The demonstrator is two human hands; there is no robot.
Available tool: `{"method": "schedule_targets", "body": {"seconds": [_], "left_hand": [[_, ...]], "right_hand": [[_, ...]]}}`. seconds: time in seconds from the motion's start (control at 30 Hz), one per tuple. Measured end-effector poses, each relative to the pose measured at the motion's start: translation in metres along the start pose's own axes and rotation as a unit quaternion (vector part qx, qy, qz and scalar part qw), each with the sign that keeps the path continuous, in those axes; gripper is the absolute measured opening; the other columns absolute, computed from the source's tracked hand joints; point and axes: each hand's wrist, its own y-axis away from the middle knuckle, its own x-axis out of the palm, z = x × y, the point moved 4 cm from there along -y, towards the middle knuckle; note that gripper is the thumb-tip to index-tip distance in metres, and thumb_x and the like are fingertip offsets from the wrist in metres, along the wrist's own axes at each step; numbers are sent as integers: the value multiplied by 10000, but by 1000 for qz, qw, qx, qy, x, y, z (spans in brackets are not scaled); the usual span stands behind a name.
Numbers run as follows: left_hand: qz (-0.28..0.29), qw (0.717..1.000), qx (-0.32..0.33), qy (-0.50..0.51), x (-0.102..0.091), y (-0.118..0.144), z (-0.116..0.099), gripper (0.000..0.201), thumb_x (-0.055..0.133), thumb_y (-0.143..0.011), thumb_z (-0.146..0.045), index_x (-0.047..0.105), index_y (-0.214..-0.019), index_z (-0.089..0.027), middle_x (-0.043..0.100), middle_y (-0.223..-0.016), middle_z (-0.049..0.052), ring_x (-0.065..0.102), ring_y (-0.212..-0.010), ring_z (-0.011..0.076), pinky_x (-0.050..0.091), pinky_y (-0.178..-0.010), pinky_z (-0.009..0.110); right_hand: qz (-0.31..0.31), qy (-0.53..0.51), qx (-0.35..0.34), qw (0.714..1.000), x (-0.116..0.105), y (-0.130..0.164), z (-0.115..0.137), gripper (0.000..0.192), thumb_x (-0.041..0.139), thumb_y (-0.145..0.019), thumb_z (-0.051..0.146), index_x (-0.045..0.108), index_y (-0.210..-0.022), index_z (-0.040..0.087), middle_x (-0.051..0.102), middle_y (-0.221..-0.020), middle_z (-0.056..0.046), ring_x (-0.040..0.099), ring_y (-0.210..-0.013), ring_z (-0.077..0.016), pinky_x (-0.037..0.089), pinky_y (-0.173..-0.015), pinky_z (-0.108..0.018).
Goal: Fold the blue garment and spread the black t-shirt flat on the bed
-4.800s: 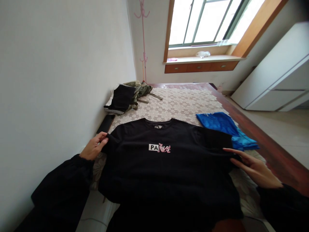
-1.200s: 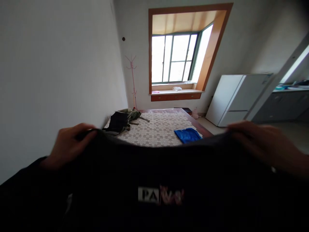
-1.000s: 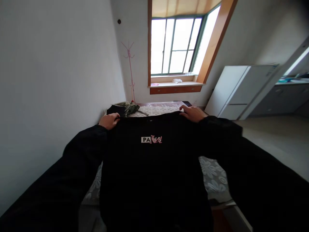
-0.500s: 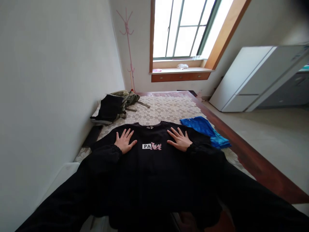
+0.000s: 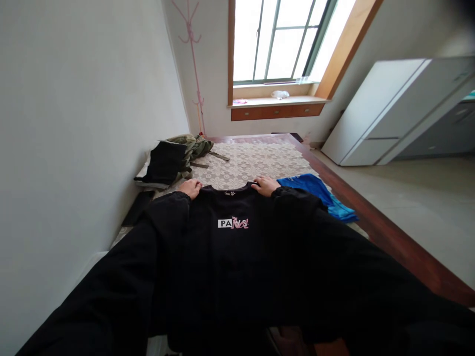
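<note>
A black T-shirt [image 5: 230, 257] with a white and pink chest print [image 5: 233, 223] lies flat, front up, on the lace-covered surface [image 5: 252, 160]. Both my arms in black sleeves reach along it. My left hand [image 5: 190, 188] sits at the shirt's top edge just left of the collar, fingers curled onto the fabric. On the other side of the collar, my right hand [image 5: 265, 185] rests the same way, fingers bent over the shoulder seam. The shirt's lower part is partly hidden by my sleeves.
A folded blue garment [image 5: 315, 190] lies right of the shirt, close to my right hand. A pile of black and olive clothes [image 5: 166, 160] sits at the far left by the wall. The dark wooden edge [image 5: 389, 237] runs along the right; a white cabinet [image 5: 389, 113] stands beyond.
The shirt was lifted, then laid down flat. Half a second ago both hands lay open on its chest; they have slid up to the shoulders beside the collar and curled.
</note>
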Motion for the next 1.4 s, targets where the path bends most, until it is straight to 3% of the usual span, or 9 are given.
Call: {"method": "schedule_targets", "body": {"seconds": [0.27,0.53,0.67,0.8,0.9,1.0,1.13,1.23,1.4], "left_hand": [[52,997,41,50,22,-41,-10,235,707,-794,-371,732,-957,-204,766,-966,40,698,-915,200,520,-796,253],[-35,997,30,56,23,-35,-13,285,532,-970,-353,608,-1202,-207,724,-1134,106,668,-1071,257,489,-933,362],[-64,997,40,35,24,-16,-25,332,541,-961,-311,591,-1260,-177,660,-1300,163,579,-1250,322,424,-1074,446],[-85,990,114,26,26,26,-38,472,518,-981,-375,524,-1418,-196,500,-1553,128,410,-1450,300,290,-1220,467],[-28,988,153,14,41,67,-37,624,459,-994,-551,423,-1541,-253,387,-1659,78,304,-1537,297,205,-1262,531],[25,989,143,-13,50,99,-26,698,390,-999,-612,335,-1610,-278,280,-1712,58,198,-1588,297,110,-1282,560],[59,994,88,-31,46,140,-5,742,396,-984,-606,324,-1625,-242,242,-1718,79,168,-1596,327,98,-1268,612],[47,995,87,-14,39,194,8,700,441,-960,-578,380,-1602,-307,307,-1695,40,214,-1587,312,128,-1273,594],[-104,993,23,60,32,307,30,536,487,-932,-460,562,-1460,-409,526,-1568,2,473,-1454,323,255,-1263,557]], "right_hand": [[-11,-42,-29,999,16,-34,-8,233,597,-928,331,728,-1051,184,753,-1110,-90,668,-1045,-229,496,-890,-301],[-94,-71,-10,993,19,-28,-17,322,455,-1011,390,639,-1211,217,746,-1069,-85,657,-993,-249,488,-858,-350],[-134,-49,8,990,20,-13,-4,329,507,-979,375,642,-1219,196,681,-1270,-162,571,-1195,-336,424,-1005,-470],[-148,-35,-14,988,28,25,10,473,484,-990,478,589,-1361,204,487,-1562,-151,396,-1419,-374,281,-1163,-572],[-77,-11,-12,997,46,60,10,687,399,-979,661,446,-1541,268,328,-1684,-85,256,-1523,-403,205,-1198,-668],[-4,16,15,1000,59,91,0,740,311,-986,686,293,-1632,324,222,-1728,-34,143,-1576,-392,125,-1205,-732],[26,35,26,999,59,146,-17,750,349,-977,642,300,-1640,295,231,-1723,-45,168,-1581,-357,165,-1238,-663],[-14,29,-5,999,58,214,-27,727,388,-970,610,312,-1636,329,280,-1707,-21,219,-1572,-340,204,-1254,-600],[-161,-53,74,983,55,341,-38,551,442,-971,480,503,-1510,384,484,-1596,-40,435,-1464,-357,285,-1213,-638]]}}
